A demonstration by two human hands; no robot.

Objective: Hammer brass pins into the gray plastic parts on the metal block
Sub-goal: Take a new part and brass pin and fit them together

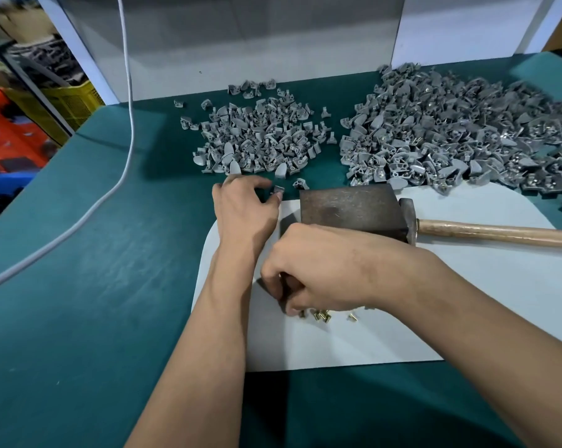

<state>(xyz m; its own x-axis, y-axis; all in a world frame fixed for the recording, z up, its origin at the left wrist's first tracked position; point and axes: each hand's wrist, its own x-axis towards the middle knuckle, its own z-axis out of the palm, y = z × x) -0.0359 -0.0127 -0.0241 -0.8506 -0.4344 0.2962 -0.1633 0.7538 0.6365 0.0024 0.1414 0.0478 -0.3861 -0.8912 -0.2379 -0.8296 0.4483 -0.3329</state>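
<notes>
A dark, rusty rectangular metal block sits on the far part of a pale gray mat with rounded far corners, lying on the green-covered table. A hammer with a worn steel head and a light wooden handle lies flat, its head against the block's right side and its handle pointing toward the table's right edge. A few small shiny brass pins lie scattered on the mat nearer its front edge. Beyond the mat, two heaps of small gray plastic parts cover the table: a smaller heap left of centre and a larger heap toward the far right corner, some of its parts showing brass. One single gray part lies just off the mat's far left corner.
</notes>
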